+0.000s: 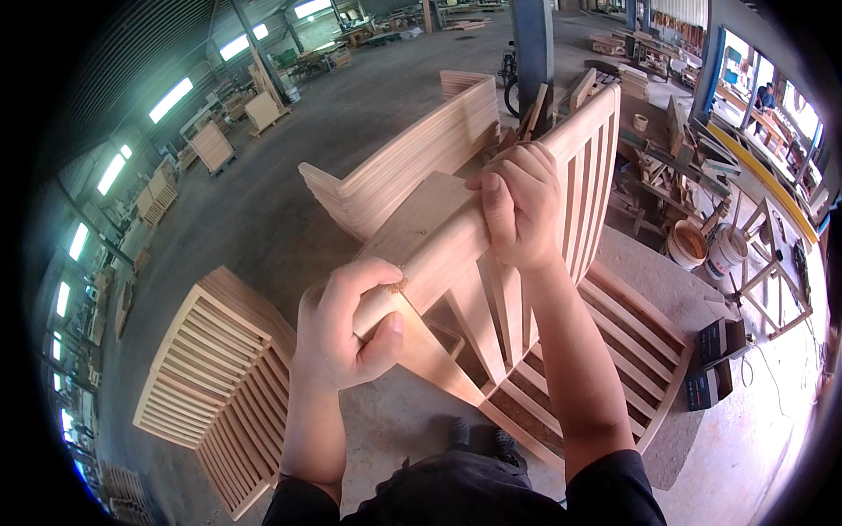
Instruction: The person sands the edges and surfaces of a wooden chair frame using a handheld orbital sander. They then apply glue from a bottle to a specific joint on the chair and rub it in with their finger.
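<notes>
In front of me stands a pale slatted wooden chair frame (pixel 467 311), tilted, its smooth rounded rail running from lower left to upper right. My left hand (pixel 338 320) clasps the near end of this rail, fingers on top and thumb underneath. A small brown, crumbly-looking patch (pixel 398 285) shows on the wood by its fingertips; what it is I cannot tell. Farther along, my right hand (pixel 522 197) is closed over the same rail, fingers curled and thumb pressed on its side. Slats fan down below the rail toward the slatted lower part (pixel 618 359).
A stack of curved wooden parts (pixel 421 145) lies beyond the rail. Nested slatted chairs (pixel 219 368) stand at left. A blue steel column (pixel 533 53) rises behind. On the right are buckets (pixel 687 244), dark boxes (pixel 709 386) and a wooden stool frame (pixel 776 272). Another person (pixel 765 98) is far off.
</notes>
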{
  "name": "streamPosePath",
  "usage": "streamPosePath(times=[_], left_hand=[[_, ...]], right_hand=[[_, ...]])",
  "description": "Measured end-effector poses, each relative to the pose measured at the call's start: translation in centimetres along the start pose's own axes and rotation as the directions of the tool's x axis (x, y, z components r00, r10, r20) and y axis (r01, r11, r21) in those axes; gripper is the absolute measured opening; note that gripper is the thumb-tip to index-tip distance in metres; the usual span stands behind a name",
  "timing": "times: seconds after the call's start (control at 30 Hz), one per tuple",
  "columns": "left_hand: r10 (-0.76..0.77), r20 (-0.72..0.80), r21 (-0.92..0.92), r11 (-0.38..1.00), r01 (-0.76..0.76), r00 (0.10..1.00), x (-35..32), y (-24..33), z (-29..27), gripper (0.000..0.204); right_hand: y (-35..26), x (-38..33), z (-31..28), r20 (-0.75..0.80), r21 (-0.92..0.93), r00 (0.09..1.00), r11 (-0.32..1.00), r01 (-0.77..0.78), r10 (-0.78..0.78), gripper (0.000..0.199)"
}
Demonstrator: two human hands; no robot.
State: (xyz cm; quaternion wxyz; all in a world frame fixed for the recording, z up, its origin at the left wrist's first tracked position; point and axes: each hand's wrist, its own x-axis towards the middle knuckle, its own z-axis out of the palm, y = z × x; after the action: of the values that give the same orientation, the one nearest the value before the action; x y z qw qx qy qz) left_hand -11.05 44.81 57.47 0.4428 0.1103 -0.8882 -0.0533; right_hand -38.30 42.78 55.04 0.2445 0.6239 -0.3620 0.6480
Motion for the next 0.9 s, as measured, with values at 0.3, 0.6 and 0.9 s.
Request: streamPosePath(times=[0.3, 0.6, 0.9], left_hand=[[-0.06, 0.011, -0.042, 0.997, 0.06, 0.998, -0.49, 0.08, 0.04, 0.038], [-0.019, 0.01, -0.017, 1.0, 0.019, 1.0, -0.4, -0.06, 0.1, 0.034], [-0.083, -0.021, -0.102, 0.992, 0.08, 0.996, -0.81, -0.2, 0.5, 0.035]], right_hand=[[0.0, -0.04, -0.02, 0.004, -0.008, 1.0, 1.0, -0.001, 0.001, 0.022], [-0.13, -0.07, -0.01, 0.006, 0.003, 1.0, 1.0, -0.015, 0.015, 0.022], [-0.13, 0.04, 0.07, 0.0, -0.001, 1.0, 1.0, 0.003, -0.003, 0.024]])
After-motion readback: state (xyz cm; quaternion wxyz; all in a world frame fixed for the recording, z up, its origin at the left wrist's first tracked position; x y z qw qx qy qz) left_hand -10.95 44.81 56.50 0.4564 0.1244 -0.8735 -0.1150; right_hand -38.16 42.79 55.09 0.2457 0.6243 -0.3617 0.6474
